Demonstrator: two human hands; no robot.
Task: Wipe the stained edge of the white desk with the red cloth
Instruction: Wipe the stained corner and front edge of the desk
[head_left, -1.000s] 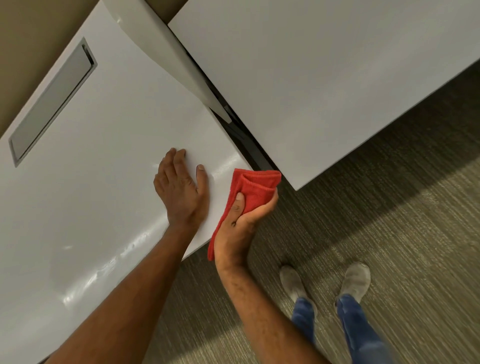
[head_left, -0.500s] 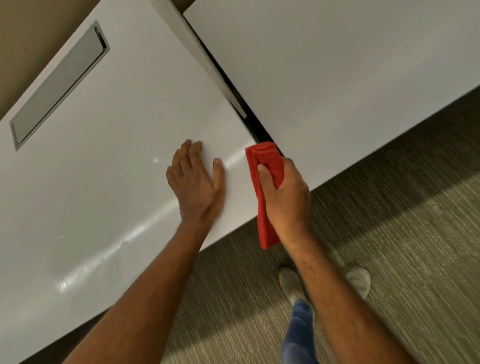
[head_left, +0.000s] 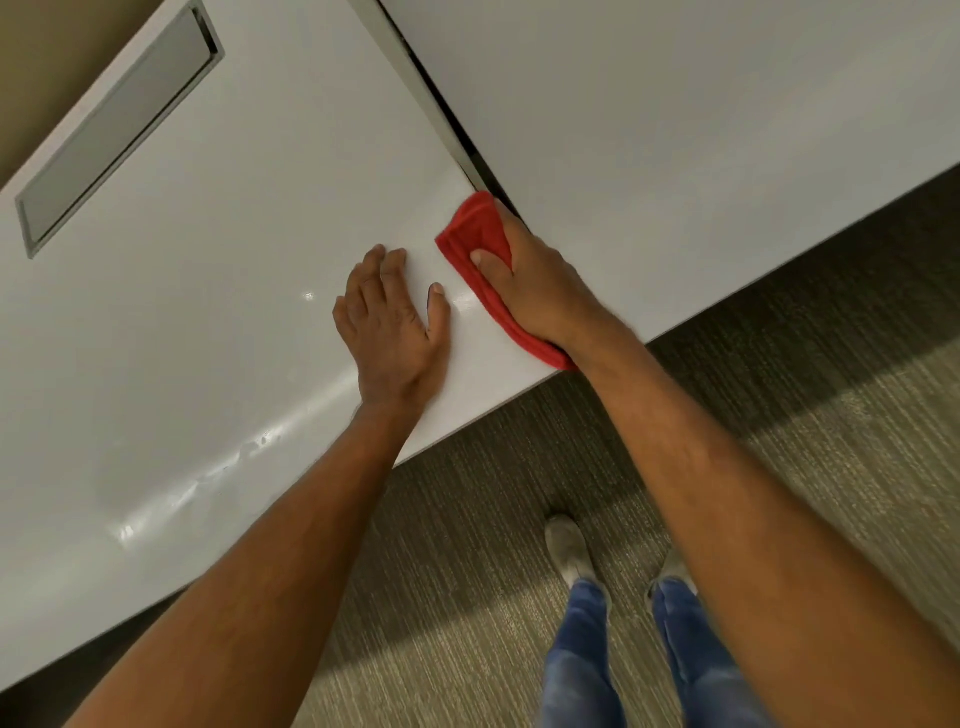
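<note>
Since a second ago, my right hand (head_left: 540, 291) has carried the red cloth (head_left: 480, 234) up from below the rim onto the top of the white bench (head_left: 234, 291), at its right edge near the front corner. From the head view, my fingers press the folded cloth flat, thumb on top, so it rubs along that edge. My left hand (head_left: 395, 332) lies open and flat just beside it, grasping nothing, bracing me.
</note>
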